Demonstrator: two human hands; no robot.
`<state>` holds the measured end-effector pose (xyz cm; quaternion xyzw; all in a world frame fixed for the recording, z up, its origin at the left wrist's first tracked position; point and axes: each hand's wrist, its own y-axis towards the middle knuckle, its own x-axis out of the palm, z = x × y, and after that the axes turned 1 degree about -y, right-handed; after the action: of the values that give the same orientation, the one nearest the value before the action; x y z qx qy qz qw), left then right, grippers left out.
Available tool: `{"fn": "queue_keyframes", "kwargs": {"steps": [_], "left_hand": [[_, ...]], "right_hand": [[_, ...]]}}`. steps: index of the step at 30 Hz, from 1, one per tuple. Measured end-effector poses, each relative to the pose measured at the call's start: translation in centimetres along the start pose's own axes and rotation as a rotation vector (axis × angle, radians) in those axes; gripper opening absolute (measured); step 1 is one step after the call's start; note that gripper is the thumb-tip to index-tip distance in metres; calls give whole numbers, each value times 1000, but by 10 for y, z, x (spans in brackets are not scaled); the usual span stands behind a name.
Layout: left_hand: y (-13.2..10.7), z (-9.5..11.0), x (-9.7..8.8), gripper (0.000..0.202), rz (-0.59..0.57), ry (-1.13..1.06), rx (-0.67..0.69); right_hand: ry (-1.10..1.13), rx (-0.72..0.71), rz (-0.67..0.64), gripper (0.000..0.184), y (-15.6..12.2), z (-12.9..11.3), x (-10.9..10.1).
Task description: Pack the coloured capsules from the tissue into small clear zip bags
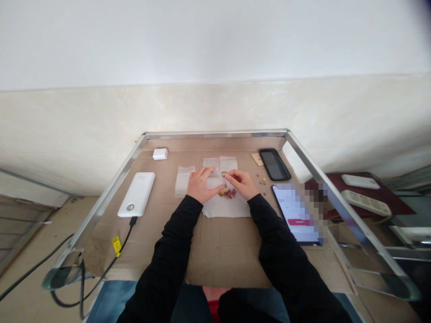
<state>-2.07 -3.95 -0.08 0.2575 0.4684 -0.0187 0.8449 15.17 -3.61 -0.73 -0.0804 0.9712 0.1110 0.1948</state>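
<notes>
My left hand (202,185) lies palm down with its fingers spread over small clear zip bags (210,162) and its thumb stretched to the right. Thumb and fingertips of my right hand (243,183) are pinched together at a small yellow pill (224,173), above the bags. Below the hands, a pile of dark red and yellow capsules and pills (228,193) rests on a white sheet (227,208). More zip bags (183,179) lie stacked left of my left hand, partly under it.
A white power bank (137,194) with a black cable (126,240) and a white charger plug (160,154) lie left. To the right are loose pills (263,180), a black phone-shaped case (274,164) and a lit phone (294,215). A metal rail (215,134) frames the cardboard-covered table.
</notes>
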Motion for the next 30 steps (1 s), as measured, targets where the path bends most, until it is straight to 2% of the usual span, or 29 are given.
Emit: {"fn": "queue_keyframes", "kwargs": {"steps": [3,6,10,14,30], "left_hand": [[1,-5,-2,52,34,-6,-34],[2,-9,-3,48,71,-21,-60],[3,-12,-2,47,81,-30,-58],[2,-13,1,45,69,-36,-48],[3,-13,1,45,43,-49,-38]], "right_hand": [[-210,-8,-33,26,-1,6,-7],[-385,-54,-123,21,-2,9,-9],[-511,-103,-239,20,-4,8,-6],[-540,-122,-309,21,-5,4,-3],[-543,-116,-291,14,-6,5,0]]}}
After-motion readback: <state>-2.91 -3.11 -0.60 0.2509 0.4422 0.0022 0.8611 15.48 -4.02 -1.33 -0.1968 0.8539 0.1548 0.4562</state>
